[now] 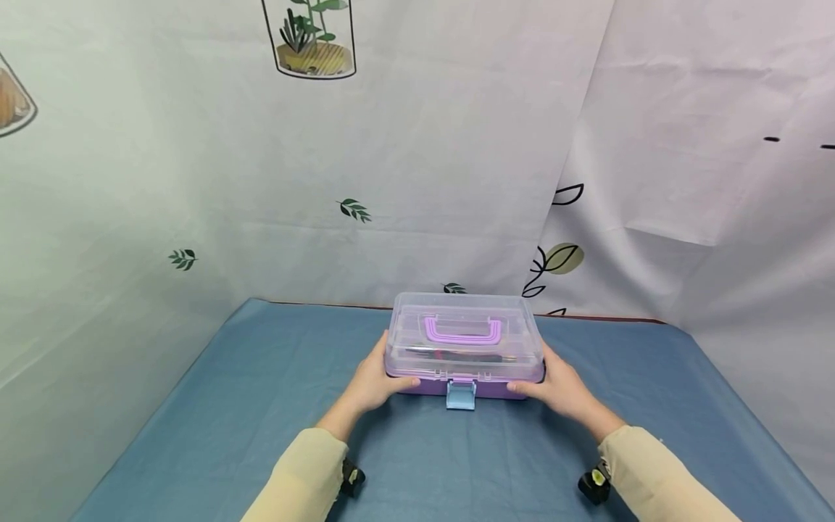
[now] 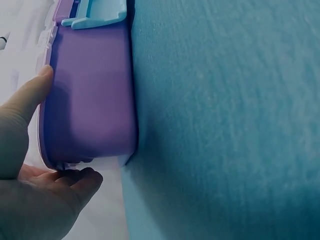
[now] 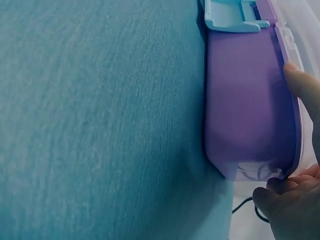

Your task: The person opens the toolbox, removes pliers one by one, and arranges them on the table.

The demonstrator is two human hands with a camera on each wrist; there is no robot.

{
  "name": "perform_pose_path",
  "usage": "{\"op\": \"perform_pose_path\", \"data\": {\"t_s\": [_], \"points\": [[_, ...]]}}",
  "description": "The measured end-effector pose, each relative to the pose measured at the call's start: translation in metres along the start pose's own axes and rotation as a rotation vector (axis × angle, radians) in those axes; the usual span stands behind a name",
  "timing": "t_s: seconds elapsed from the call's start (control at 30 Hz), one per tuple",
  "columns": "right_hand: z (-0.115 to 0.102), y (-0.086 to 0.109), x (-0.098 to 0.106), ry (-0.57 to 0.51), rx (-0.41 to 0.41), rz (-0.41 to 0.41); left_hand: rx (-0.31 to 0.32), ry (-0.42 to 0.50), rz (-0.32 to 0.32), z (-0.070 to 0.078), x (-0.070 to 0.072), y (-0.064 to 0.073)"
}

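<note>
The fingers of the left hand (image 1: 373,380) pass behind the left end of the storage box (image 1: 464,348), so only the thumb on the front edge shows from the head view; the right hand (image 1: 561,390) is hidden the same way at the other end. Through the cloudy lid (image 1: 464,322) lie long thin things (image 1: 457,354), perhaps tools, too blurred to name. In the left wrist view the box (image 2: 92,95) is cut off at the top edge, its blue latch (image 2: 95,15) half out of frame, and the hand (image 2: 35,195) runs off the lower left corner. In the right wrist view the latch (image 3: 232,15) is likewise clipped, and the fingers (image 3: 292,202) leave the frame at the lower right. The table (image 1: 228,420) is cut by the bottom edge.
</note>
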State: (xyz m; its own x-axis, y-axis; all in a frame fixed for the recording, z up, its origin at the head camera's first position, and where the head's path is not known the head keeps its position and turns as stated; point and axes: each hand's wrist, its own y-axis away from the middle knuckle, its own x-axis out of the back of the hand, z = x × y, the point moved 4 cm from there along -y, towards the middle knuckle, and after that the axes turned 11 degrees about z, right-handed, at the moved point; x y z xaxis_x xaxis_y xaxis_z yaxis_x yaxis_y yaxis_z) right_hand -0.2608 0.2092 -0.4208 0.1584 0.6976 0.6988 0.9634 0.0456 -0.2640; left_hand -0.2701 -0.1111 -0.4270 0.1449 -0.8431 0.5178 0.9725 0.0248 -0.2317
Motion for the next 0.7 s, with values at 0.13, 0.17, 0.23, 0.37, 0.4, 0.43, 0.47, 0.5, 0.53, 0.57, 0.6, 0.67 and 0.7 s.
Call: {"op": "perform_pose_path", "data": {"t_s": [0.13, 0.17, 0.23, 0.37, 0.4, 0.43, 0.47, 0.5, 0.53, 0.57, 0.6, 0.67, 0.7], "points": [[-0.0012, 0.0003, -0.0001, -0.012, 0.02, 0.03, -0.004, 0.014, 0.017, 0.0011, 0.0003, 0.0012], [-0.0013, 0.0003, -0.0003, -0.012, 0.019, 0.033, -0.004, 0.017, 0.02, 0.0007, 0.0005, 0.0016], [-0.0015, 0.0, -0.0005, -0.011, 0.016, 0.033, -0.01, 0.015, 0.028, 0.0006, 0.0013, 0.0025], [-0.0023, 0.0001, -0.0004, -0.016, 0.011, 0.026, -0.002, 0.013, 0.033, -0.0007, 0.0016, 0.0028], [-0.0026, 0.0003, -0.0002, -0.013, 0.012, 0.024, -0.003, 0.014, 0.033, -0.0003, 0.0017, 0.003], [-0.0026, 0.0008, -0.0002, -0.012, 0.013, 0.023, -0.004, 0.012, 0.033, -0.0004, 0.0016, 0.0035], [-0.0026, 0.0012, -0.0001, -0.009, 0.016, 0.021, 0.003, 0.014, 0.032, -0.0004, 0.0015, 0.0036], [-0.0028, 0.0015, 0.0001, -0.007, 0.019, 0.022, 0.0, 0.017, 0.031, 0.0, 0.0016, 0.004], [-0.0032, 0.0017, 0.0003, -0.006, 0.022, 0.022, -0.001, 0.02, 0.029, 0.0005, 0.0018, 0.0044], [-0.0035, 0.0018, 0.0006, -0.005, 0.025, 0.024, -0.003, 0.024, 0.03, 0.0011, 0.0022, 0.0047], [-0.004, 0.0019, 0.001, -0.003, 0.027, 0.024, -0.008, 0.028, 0.031, 0.0017, 0.0025, 0.0051], [-0.0052, 0.002, 0.0019, -0.003, 0.03, 0.026, -0.011, 0.034, 0.031, 0.0023, 0.0034, 0.0056], [-0.0058, 0.0023, 0.0023, -0.004, 0.029, 0.025, -0.013, 0.034, 0.032, 0.0024, 0.004, 0.0059]]}}
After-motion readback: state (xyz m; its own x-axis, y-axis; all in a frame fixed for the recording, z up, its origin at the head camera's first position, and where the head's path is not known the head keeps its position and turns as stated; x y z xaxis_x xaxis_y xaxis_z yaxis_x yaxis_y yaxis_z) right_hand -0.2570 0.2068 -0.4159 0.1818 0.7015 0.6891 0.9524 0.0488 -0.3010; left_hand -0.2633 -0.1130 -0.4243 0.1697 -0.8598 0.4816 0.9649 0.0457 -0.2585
